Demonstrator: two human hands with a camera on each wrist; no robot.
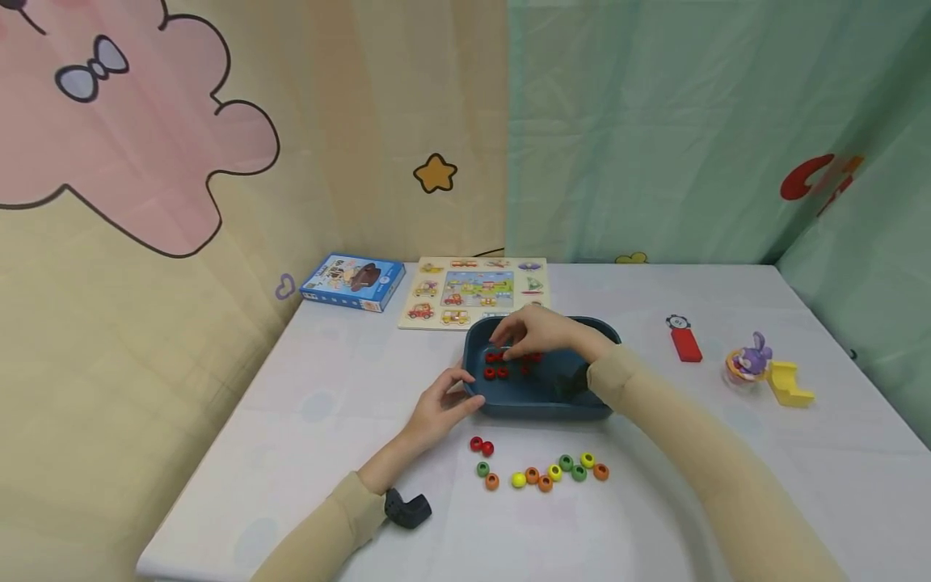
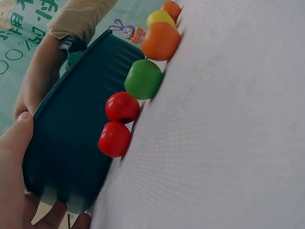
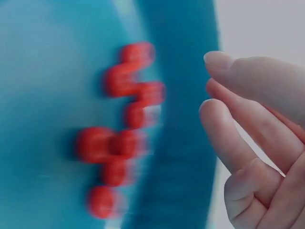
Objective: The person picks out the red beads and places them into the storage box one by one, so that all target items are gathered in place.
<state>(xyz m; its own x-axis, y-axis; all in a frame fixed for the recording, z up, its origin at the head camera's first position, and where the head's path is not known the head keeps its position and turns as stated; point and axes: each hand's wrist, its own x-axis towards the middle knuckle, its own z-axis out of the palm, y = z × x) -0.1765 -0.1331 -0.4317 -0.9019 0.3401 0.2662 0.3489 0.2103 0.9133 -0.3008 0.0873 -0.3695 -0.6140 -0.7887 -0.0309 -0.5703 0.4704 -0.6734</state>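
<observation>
A dark blue plastic tray (image 1: 541, 411) with raised walls sits on the table. My left hand (image 1: 438, 408) grips its left end, with the thumb (image 2: 18, 136) at the rim and the other fingers around the end wall. Inside the tray lie several red beads (image 3: 119, 80), clustered toward one wall. My right hand (image 1: 537, 330) hovers over the tray above these beads. Its fingers (image 3: 233, 136) are slightly bent, and no bead shows between them. Two red beads (image 2: 122, 107) rest on the table just in front of the tray.
A row of green, orange and yellow beads (image 1: 545, 483) lies in front of the tray. Behind it are a picture puzzle board (image 1: 410, 319) and a blue box (image 1: 342, 301). To the right are a red tag-like piece (image 1: 686, 345), a purple rabbit figure (image 1: 752, 360) and a yellow piece (image 1: 788, 386).
</observation>
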